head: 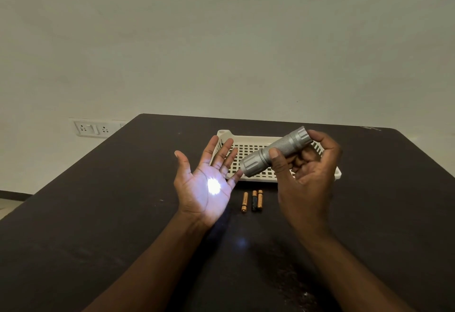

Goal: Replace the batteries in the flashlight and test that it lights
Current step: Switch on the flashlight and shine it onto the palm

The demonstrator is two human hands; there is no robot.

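My right hand [305,171] grips a silver flashlight [263,157] above the table, thumb across its knurled barrel, its head tilted down to the left. The flashlight is lit: a bright white spot falls on the palm of my left hand [204,183], which is held flat, palm up, fingers spread, just left of the flashlight's head. Three small batteries [252,201] lie side by side on the dark table [98,213] between my hands; one stands slightly apart on the left.
A white perforated plastic tray [248,149] sits behind my hands at the table's middle, partly hidden by the flashlight. A wall socket panel [92,128] is at the far left beyond the table edge. A faint glow shows on the tabletop near my forearms.
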